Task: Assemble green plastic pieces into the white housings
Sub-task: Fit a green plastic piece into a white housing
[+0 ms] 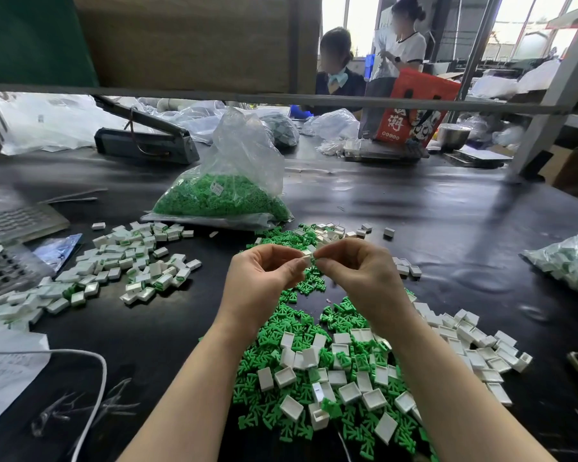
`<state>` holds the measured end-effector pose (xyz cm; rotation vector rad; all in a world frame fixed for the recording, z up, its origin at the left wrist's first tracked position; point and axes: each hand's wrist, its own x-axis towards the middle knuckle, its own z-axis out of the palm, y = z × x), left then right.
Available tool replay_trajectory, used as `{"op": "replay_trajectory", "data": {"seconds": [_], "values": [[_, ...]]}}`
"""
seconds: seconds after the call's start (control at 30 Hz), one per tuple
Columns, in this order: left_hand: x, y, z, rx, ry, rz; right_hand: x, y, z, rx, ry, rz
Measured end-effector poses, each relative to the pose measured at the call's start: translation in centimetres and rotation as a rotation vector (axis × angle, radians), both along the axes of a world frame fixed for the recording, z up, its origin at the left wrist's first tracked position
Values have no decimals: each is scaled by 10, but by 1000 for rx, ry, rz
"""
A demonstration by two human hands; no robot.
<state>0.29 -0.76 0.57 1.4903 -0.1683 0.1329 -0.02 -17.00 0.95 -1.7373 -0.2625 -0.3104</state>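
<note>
Fingers of the left hand [261, 271] and right hand [357, 268] pinch 1 white housing [309, 259] above the green pieces [281, 331].

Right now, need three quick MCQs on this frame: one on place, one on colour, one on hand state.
1. Where is the clear bag of green pieces?
A. beyond the hands
B. on the shelf
C. under the table

2. What colour is the tabletop?
A. white
B. black
C. green

3. What are the hands doing?
A. resting flat
B. both pinching one small white housing
C. lifting the bag

Key: 1 A, it sits upright farther back; 2 B, dark glossy surface; 3 B, left hand and right hand meet at it.
</note>
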Motion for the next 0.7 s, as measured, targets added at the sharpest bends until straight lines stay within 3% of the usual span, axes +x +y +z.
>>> {"op": "replay_trajectory", "data": {"seconds": [0.33, 0.5, 0.7], "values": [[2, 5, -1, 198, -71, -5, 2, -5, -4, -254, 72, 24], [2, 4, -5, 298, -91, 10, 1, -2, -3, -482, -5, 10], [2, 5, -3, 229, -55, -1, -1, -2, -1, -533, -67, 32]]}}
